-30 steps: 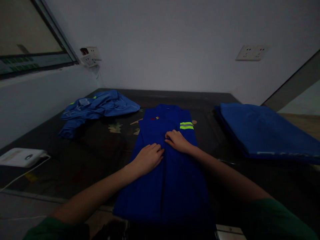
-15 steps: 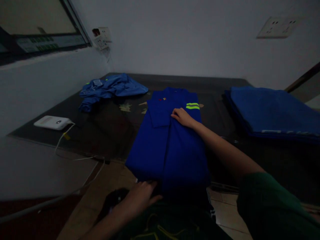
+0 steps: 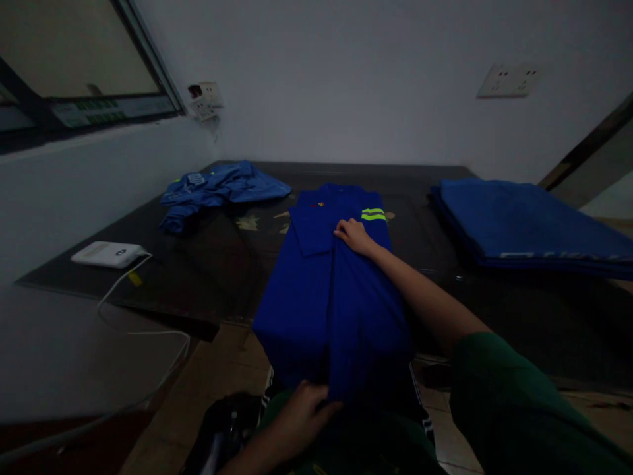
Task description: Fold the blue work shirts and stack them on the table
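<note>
A blue work jacket (image 3: 301,297) lies front up, its collar toward the wall and its lower part hanging over the near table edge. One sleeve is folded across the chest, beside a small badge. A yellow-green reflective stripe (image 3: 373,214) shows at the right. Near the middle of the chest, my right hand (image 3: 353,234) pinches the front edge of the jacket. Close to my body, my left hand (image 3: 309,412) grips the lower end of that front edge; its fingertips are partly hidden. Between both hands the edge runs nearly straight.
On the dark table (image 3: 208,270), a crumpled blue garment (image 3: 222,187) lies at the back left. A white power bank (image 3: 107,254) with a white cable (image 3: 143,332) sits near the left edge. Folded blue garments (image 3: 529,221) are stacked at the right. Sockets (image 3: 508,80) are on the wall.
My left hand has moved right along the hem and now holds the front edge, which is pulled straighter. My right hand stays at the chest. The camera view has shifted slightly.
</note>
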`<action>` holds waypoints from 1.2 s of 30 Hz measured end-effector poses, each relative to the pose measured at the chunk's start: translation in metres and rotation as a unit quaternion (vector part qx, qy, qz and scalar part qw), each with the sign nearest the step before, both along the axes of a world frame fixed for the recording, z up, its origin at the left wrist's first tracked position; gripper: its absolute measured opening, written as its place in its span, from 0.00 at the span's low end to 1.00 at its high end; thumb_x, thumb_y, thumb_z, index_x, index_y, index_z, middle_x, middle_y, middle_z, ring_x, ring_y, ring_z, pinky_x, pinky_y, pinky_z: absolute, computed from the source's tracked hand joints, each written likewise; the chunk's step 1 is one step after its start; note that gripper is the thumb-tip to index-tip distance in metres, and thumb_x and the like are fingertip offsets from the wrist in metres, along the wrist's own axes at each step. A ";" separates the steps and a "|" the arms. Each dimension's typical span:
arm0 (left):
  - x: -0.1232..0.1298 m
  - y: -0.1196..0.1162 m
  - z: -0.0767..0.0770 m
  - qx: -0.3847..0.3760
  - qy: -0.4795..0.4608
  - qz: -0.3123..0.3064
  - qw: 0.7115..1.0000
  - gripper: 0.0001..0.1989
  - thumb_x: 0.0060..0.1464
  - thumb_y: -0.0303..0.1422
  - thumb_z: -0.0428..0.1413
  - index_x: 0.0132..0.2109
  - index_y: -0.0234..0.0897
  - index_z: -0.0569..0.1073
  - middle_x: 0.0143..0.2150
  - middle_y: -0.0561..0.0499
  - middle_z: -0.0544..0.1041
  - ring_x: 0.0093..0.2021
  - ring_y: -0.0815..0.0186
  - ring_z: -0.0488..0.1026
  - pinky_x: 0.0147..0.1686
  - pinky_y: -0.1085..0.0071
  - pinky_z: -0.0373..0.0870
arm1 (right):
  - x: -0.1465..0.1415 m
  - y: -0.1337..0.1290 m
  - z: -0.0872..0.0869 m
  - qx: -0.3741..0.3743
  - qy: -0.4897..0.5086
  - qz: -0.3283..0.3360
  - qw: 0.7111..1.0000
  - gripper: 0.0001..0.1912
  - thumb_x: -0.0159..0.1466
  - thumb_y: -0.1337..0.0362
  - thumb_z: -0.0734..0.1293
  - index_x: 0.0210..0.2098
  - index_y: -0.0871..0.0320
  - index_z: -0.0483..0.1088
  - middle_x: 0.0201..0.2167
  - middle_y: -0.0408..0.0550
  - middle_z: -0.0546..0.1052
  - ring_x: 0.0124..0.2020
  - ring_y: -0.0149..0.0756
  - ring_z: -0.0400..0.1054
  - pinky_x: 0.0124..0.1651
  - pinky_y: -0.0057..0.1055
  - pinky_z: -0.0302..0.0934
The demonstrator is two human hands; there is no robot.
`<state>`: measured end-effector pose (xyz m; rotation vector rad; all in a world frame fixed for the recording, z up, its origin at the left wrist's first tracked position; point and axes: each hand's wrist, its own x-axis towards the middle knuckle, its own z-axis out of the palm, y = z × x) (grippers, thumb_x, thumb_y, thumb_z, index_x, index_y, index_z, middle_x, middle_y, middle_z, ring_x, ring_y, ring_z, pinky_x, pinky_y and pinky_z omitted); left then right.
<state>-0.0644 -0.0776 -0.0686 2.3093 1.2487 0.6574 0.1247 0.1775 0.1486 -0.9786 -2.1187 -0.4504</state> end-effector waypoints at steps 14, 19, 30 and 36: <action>-0.024 0.111 0.191 0.459 0.163 0.112 0.866 0.17 0.56 0.24 0.53 0.53 0.39 0.70 0.53 0.45 0.71 0.53 0.58 0.67 0.53 0.60 0.66 | 0.003 -0.001 -0.002 -0.001 0.010 0.002 1.000 0.10 0.69 0.59 0.60 0.41 0.58 0.69 0.41 0.51 0.75 0.45 0.40 0.64 0.47 0.34 0.55; -0.024 0.141 0.195 0.456 0.232 0.102 0.853 0.15 0.59 0.22 0.46 0.48 0.37 0.73 0.45 0.46 0.73 0.46 0.61 0.69 0.48 0.63 0.68 | 0.005 0.001 -0.003 0.003 0.028 0.019 0.999 0.11 0.69 0.59 0.59 0.41 0.57 0.69 0.40 0.50 0.75 0.43 0.39 0.64 0.46 0.34 0.55; -0.015 0.111 0.187 0.437 0.160 0.082 0.881 0.11 0.59 0.24 0.48 0.42 0.35 0.75 0.45 0.45 0.73 0.46 0.61 0.70 0.48 0.64 0.67 | 0.003 -0.006 0.001 -0.026 0.030 0.029 0.999 0.13 0.69 0.58 0.59 0.40 0.58 0.72 0.40 0.50 0.76 0.45 0.41 0.63 0.49 0.36 0.54; -0.003 0.024 0.145 0.197 0.071 0.024 0.977 0.09 0.62 0.32 0.48 0.40 0.38 0.73 0.32 0.54 0.77 0.30 0.69 0.73 0.31 0.75 0.64 | 0.011 -0.010 0.012 -0.034 0.021 0.105 0.994 0.11 0.67 0.59 0.61 0.45 0.56 0.70 0.42 0.48 0.75 0.43 0.39 0.64 0.49 0.36 0.56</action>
